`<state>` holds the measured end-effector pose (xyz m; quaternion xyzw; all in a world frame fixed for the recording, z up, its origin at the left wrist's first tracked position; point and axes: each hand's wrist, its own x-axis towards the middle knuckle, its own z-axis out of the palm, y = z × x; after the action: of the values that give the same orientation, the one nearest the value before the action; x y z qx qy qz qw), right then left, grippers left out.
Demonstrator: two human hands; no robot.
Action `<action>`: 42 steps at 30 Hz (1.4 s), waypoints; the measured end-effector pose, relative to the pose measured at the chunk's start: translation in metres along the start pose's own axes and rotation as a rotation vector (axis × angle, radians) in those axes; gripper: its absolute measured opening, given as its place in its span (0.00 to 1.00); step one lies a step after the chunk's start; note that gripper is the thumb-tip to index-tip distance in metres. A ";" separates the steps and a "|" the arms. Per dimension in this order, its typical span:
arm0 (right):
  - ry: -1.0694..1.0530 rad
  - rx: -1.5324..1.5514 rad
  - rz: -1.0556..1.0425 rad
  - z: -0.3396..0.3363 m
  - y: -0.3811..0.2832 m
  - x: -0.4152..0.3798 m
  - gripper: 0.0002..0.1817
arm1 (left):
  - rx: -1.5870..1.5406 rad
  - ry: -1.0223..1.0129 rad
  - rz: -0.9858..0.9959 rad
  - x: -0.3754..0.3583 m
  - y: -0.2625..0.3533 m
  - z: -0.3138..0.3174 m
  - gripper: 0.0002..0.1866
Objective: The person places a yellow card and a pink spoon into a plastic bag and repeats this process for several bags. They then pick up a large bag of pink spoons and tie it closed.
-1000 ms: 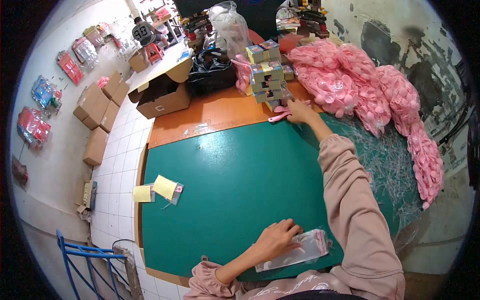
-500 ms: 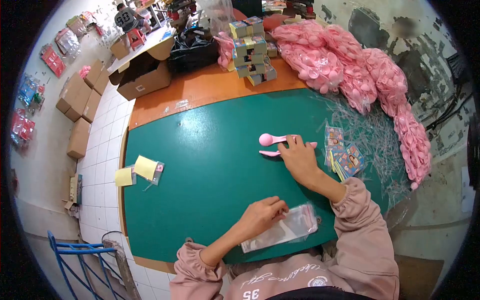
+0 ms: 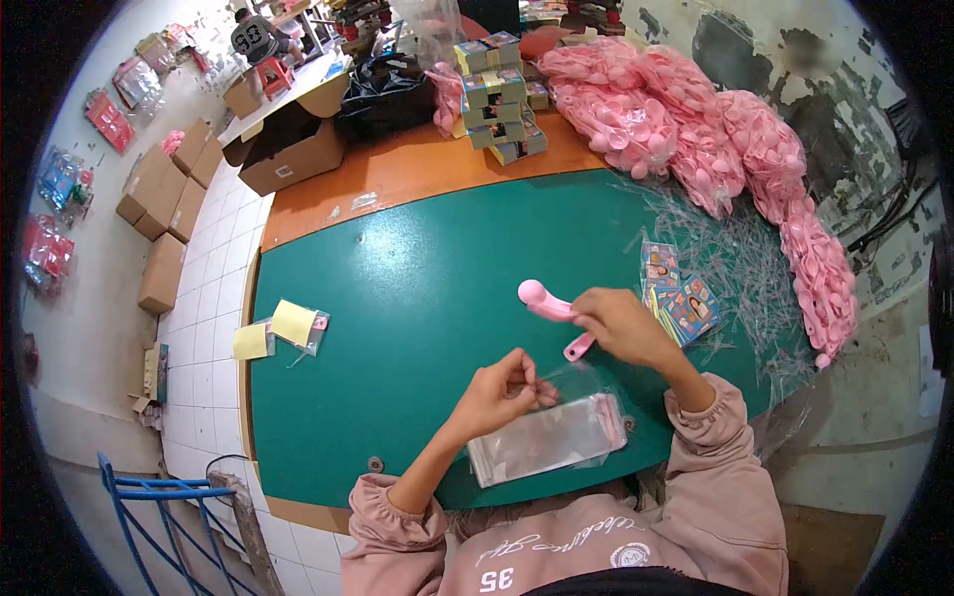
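Observation:
My right hand [image 3: 616,323] is closed around pink plastic spoons [image 3: 547,303], raised above the green tabletop. A round bowl points to the far left, and a handle end with a small hole sticks out below my fingers. How many spoons are in the grip is partly hidden. My left hand [image 3: 505,390] pinches the edge of a clear plastic bag [image 3: 574,381]. That bag is lifted over a stack of clear bags [image 3: 537,444] lying near the table's front edge.
Printed cards [image 3: 686,306] lie to the right, beside scattered clear plastic strips [image 3: 745,268]. Bagged pink spoons [image 3: 636,109] line the back right. Bundled card stacks [image 3: 497,94] stand at the back. Two small packets [image 3: 295,325] lie left. A person [image 3: 260,40] sits far behind.
My right hand has picked the pink spoons up off the table and brought them nearer. My left hand has raised a clear bag's edge from the stack.

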<state>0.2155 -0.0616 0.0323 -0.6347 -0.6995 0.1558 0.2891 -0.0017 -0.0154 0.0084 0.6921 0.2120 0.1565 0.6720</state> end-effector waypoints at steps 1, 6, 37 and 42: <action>-0.002 0.001 -0.003 -0.005 -0.004 0.001 0.08 | -0.115 0.011 -0.106 0.001 0.000 -0.002 0.09; -0.005 0.678 0.239 -0.020 -0.013 -0.007 0.07 | -0.324 0.061 -0.225 0.003 -0.001 -0.008 0.14; 0.372 0.838 0.294 -0.004 -0.021 -0.026 0.08 | -0.312 0.035 -0.260 0.001 0.007 -0.010 0.10; 0.390 0.680 0.353 -0.001 -0.015 -0.025 0.08 | -0.266 0.014 -0.231 0.001 0.007 -0.010 0.10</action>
<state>0.2050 -0.0887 0.0368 -0.6308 -0.4213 0.3016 0.5776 -0.0054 -0.0069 0.0161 0.5672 0.2721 0.1098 0.7696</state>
